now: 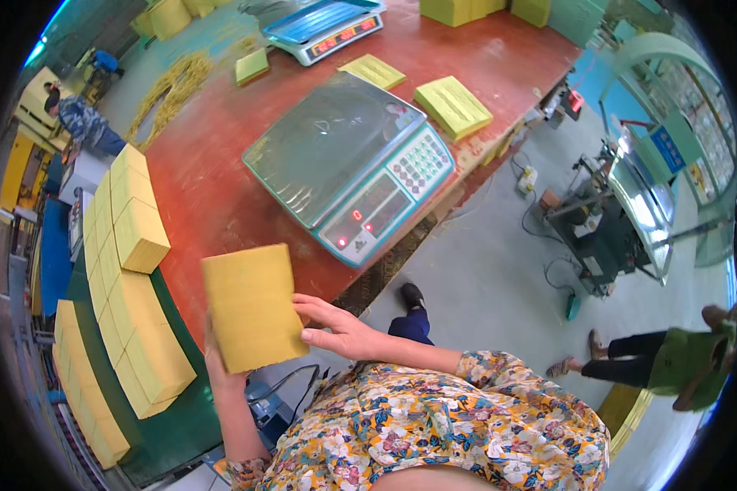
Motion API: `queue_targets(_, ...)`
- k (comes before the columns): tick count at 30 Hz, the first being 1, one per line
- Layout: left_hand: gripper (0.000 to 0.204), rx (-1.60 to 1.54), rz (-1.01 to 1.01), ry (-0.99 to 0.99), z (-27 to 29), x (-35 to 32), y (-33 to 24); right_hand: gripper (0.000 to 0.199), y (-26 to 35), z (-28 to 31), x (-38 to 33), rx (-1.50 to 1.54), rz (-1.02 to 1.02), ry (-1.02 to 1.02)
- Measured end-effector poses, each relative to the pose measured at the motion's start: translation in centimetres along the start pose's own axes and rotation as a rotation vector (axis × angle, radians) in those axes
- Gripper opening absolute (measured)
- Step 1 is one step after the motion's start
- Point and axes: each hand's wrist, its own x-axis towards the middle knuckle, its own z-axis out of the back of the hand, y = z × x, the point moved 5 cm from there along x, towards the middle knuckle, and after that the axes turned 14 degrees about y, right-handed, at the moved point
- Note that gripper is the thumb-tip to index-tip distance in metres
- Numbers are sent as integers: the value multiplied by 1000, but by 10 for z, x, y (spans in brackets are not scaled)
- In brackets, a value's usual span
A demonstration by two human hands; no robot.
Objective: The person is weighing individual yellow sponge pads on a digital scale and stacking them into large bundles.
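Note:
A thick yellow block that looks like a stack of paper (254,307) is held up in front of me, over the near edge of the red table (205,204). My left hand (218,360) grips it from the left and below, with most of its fingers hidden behind it. On the opposite side, my right hand (336,329) is closed on its right edge, thumb low and fingers above. Just beyond lies a digital scale (336,147) with a plastic-covered pan and nothing on it.
Rows of yellow stacks (143,327) line the green surface (168,442) at left. Loose yellow stacks (454,106) and a second, blue-topped scale (323,29) sit farther back. A machine (614,221) stands right; one person (688,368) is at right, another (90,119) far left.

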Motion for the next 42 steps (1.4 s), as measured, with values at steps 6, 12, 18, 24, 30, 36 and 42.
queue_targets(6, 45, -738, -105, -419, -46, 73, -10, 58, 111, 83, 35, -538, 318, -136)
queue_targets(12, 36, 345, -57, -286, -108, 200, -90, 54, 195, 195, 61, -812, 359, -256)
queue_targets(18, 28, -1262, 70, -316, -169, 271, -60, 47, 200, 249, 96, -1107, 167, -307)
queue_targets(24, 47, -1514, 83, -108, -176, 243, -40, 42, 190, 231, 110, -1289, 122, -264)
queue_targets(30, 43, -1334, 129, -55, -81, 156, -19, 47, 183, 181, 116, -1414, 63, -176)
queue_targets(36, 59, 518, 81, -922, 216, 121, -2, 40, 197, 129, 117, -1578, 49, -324)
queue_targets(42, 64, 662, 427, -837, 387, 184, 65, 37, 168, 34, 170, -1157, 214, -87)
